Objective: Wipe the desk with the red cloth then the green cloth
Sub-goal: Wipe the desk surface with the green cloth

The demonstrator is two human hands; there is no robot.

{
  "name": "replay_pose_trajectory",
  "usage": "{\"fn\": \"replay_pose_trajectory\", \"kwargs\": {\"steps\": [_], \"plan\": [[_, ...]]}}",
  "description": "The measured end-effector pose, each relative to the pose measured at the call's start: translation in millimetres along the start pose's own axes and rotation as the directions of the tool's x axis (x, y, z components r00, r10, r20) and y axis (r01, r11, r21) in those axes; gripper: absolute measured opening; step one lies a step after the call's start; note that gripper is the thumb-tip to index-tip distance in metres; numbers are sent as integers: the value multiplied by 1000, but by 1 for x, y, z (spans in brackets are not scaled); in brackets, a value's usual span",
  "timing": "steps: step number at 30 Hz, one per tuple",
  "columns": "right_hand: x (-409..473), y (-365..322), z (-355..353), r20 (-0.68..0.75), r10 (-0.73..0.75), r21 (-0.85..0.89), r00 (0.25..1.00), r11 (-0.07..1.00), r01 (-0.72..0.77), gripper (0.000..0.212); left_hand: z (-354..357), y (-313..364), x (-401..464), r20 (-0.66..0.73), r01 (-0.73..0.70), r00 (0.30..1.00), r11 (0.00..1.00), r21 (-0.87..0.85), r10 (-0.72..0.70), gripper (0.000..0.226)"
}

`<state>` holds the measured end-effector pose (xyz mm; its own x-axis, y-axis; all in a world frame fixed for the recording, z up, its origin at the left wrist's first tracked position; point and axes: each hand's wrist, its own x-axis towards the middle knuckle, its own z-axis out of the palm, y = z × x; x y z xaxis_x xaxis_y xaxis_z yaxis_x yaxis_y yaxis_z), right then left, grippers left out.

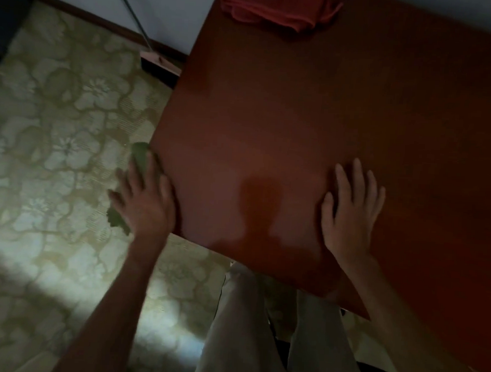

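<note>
Green cloth (139, 157): at desk's left edge, long axis running along that edge, showing beyond fingertips and below wrist. Left hand (144, 197) lies over it, fingers spread, blurred; grip can't tell. Desk (299, 117). Right hand (351, 214): flat on desk, fingers straight, slightly apart, holding nothing. Red cloth (276, 5): bunched at far edge, well apart from both hands.

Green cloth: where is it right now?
The green cloth sits under the left hand at the desk's left edge, partly overhanging the floor.
</note>
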<state>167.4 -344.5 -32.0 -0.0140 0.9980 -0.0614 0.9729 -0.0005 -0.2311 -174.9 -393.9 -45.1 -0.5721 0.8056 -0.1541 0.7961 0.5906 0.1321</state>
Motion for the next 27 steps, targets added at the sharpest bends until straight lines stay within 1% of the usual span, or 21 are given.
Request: {"fn": "replay_pose_trajectory", "kwargs": {"steps": [1,2,3,5,6,8,9,10,11,12,13,14,16,18,20,21,22,23,24,25,27], "plan": [[6,-8,4,4,5,-9,1000,1000,-5,52,4,22,-9,0,-77,997,996,39,77,55],[11,-13,7,2,17,-26,1000,1000,-17,51,7,47,-23,9,-203,979,977,64,203,56],[15,-17,10,-8,29,-47,1000,998,-29,51,14,71,-39,34,-361,933,929,77,360,57],[19,-18,13,-38,39,-51,999,998,-41,50,25,120,-75,104,-647,761,760,57,640,59],[19,-16,13,-55,45,-15,997,999,-45,50,27,142,-88,130,-738,670,675,14,730,60],[19,-11,14,-103,95,134,990,988,-81,51,30,178,-93,167,-842,523,538,-52,836,63],[19,-9,14,-133,133,211,982,972,-103,51,30,189,-85,178,-872,470,486,-62,865,65],[20,-8,15,-162,158,258,974,960,-113,50,31,196,-72,180,-891,434,451,-63,883,66],[21,-9,15,-181,162,262,970,959,-111,49,32,197,-53,165,-893,430,445,-63,887,66],[22,-10,14,-187,152,236,971,966,-106,48,31,193,-30,132,-879,463,473,-59,876,65],[22,-12,14,-182,140,202,973,974,-102,48,29,186,-3,87,-845,528,533,-44,845,64],[22,-14,13,-173,136,179,976,978,-105,48,24,176,25,44,-790,612,613,-18,790,62],[22,-17,11,-152,146,153,978,981,-123,48,12,148,82,-3,-634,772,770,67,636,58],[22,-17,10,-139,152,131,979,982,-134,49,0,117,127,6,-461,887,882,93,463,59],[22,-18,9,-134,147,107,980,985,-133,48,-9,103,146,23,-297,955,954,46,296,61],[23,-18,8,-133,148,104,980,985,-134,48,-8,107,145,14,-249,969,968,38,248,62],[23,-19,8,-133,151,104,980,985,-138,48,-5,117,138,2,-249,968,967,56,249,63],[23,-19,8,-131,153,101,979,985,-141,48,0,131,125,-2,-307,951,948,83,308,64],[22,-19,8,-130,155,98,979,985,-143,48,5,148,110,4,-408,912,908,94,409,64],[22,-19,9,-133,156,99,979,985,-143,48,10,167,92,9,-529,848,845,80,530,63],[23,-18,9,-141,161,113,977,983,-145,47,21,205,54,43,-758,653,652,33,756,62]]}}
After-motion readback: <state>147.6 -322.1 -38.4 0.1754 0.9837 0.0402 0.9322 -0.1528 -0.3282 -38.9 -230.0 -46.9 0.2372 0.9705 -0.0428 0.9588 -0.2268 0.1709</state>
